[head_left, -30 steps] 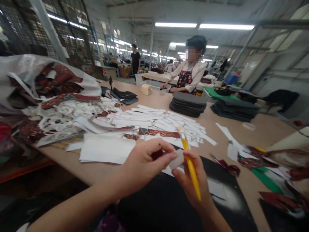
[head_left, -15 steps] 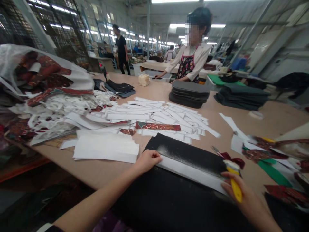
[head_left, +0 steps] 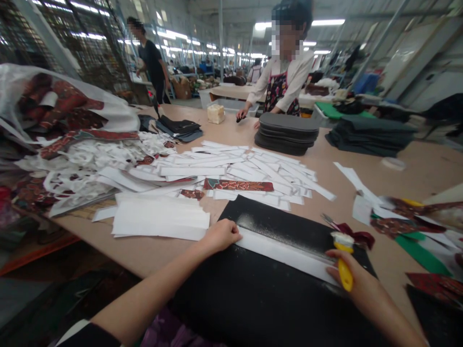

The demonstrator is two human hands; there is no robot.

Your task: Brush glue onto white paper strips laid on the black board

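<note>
My left hand (head_left: 220, 236) lies flat on the left end of a long white paper strip (head_left: 285, 255), pressing it onto a black board (head_left: 289, 221) speckled with white residue. My right hand (head_left: 349, 272) is at the strip's right end, gripping a yellow-handled brush (head_left: 342, 258) with white-coated bristles. The bristles sit just above the strip, and my fingers hide part of the handle. A stack of white paper strips (head_left: 159, 219) lies left of my left hand. Beyond it, loose white strips (head_left: 235, 168) surround a red patterned fabric strip (head_left: 238, 185).
A plastic bag (head_left: 25, 96) of patterned scraps spills white offcuts (head_left: 87, 166) at the left. Stacks of dark foam pieces (head_left: 287, 135) stand ahead on the wooden table (head_left: 415, 168). A co-worker (head_left: 285, 72) stands across it, and scissors (head_left: 328, 220) lie near my right hand.
My hands have moved from holding the white strip together above the board to either end of it, with the strip now lying flat. The brush has moved right with my right hand.
</note>
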